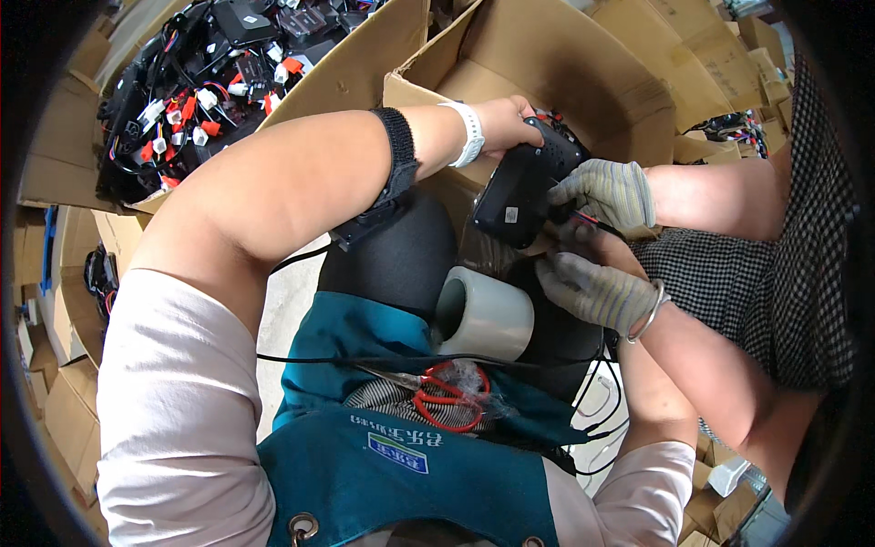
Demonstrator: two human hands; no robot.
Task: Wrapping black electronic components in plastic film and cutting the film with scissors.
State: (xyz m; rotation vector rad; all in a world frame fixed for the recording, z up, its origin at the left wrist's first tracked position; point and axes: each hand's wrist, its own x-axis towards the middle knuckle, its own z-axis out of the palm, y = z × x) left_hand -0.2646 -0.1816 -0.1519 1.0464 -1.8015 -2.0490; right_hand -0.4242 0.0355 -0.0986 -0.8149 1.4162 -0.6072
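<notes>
My left hand, with a white watch at the wrist, grips the far end of a black plastic case bearing a small white label. The case is held tilted above my knees. My right hand is by the near right end of the case, its fingers mostly hidden behind a co-worker's glove. The co-worker's upper gloved hand touches the case's right side by some thin wires. Their lower gloved hand is just below, over my right forearm.
A wide roll of clear tape rests in my lap. Red-handled scissors lie at my teal apron. An open cardboard box stands ahead. At the far left, another carton holds black cases and wired connectors. A black cable crosses my lap.
</notes>
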